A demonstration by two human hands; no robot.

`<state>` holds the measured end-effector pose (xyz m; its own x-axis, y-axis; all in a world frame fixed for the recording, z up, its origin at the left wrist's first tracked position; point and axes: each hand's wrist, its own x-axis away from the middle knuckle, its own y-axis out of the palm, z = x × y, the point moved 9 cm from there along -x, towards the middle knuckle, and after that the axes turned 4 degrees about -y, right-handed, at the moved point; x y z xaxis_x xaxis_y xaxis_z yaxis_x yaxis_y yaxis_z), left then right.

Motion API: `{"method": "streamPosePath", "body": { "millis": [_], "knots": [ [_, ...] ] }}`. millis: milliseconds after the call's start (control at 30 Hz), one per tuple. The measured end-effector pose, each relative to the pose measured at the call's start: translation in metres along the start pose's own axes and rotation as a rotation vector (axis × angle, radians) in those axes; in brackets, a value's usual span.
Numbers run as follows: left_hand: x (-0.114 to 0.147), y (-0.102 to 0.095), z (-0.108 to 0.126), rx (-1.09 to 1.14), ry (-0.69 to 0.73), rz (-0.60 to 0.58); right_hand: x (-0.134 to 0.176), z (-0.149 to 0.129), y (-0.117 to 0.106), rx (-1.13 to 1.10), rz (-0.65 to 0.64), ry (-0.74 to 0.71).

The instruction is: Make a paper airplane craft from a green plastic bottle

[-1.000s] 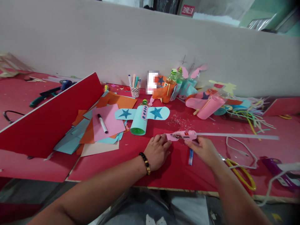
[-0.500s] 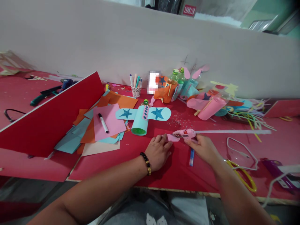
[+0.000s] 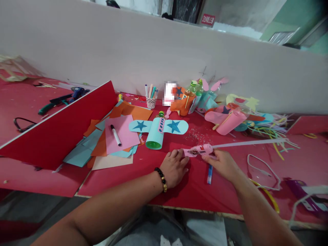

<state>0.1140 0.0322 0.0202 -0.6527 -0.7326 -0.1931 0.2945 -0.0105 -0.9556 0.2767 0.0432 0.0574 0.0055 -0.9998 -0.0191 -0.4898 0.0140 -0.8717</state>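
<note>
My right hand (image 3: 221, 164) is closed around a pink glue gun (image 3: 201, 149), with a long translucent glue stick (image 3: 251, 142) jutting from its back to the right. The gun's nozzle points left, over a small pink paper piece (image 3: 189, 153) on the red table. My left hand (image 3: 175, 169) lies palm down at the left end of that piece, fingers spread and fingertips at its edge. Just behind stands a light-blue paper-wrapped bottle plane (image 3: 155, 134) with starred wings. A blue-and-white strip-like item (image 3: 209, 174) lies below the gun.
Coloured paper sheets (image 3: 112, 160) with a black-capped marker (image 3: 116, 135) lie left, beside a slanted red board (image 3: 58, 133). At the back are a pen cup (image 3: 151, 102) and several bottle crafts (image 3: 230, 122). A white cable (image 3: 278, 177) and a purple tool (image 3: 303, 196) lie right.
The glue gun has tilted a little, its nozzle end lower and the glue stick's far end higher. The left hand stays at the pink paper piece. The whole view has shifted slightly.
</note>
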Motion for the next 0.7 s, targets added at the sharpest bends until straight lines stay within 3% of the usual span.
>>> {"method": "streamPosePath", "body": {
  "millis": [700],
  "knots": [
    [0.002,-0.003,0.0,0.009,0.008,0.019,-0.007,-0.006,-0.002,0.045,-0.009,0.031]
  ]
}}
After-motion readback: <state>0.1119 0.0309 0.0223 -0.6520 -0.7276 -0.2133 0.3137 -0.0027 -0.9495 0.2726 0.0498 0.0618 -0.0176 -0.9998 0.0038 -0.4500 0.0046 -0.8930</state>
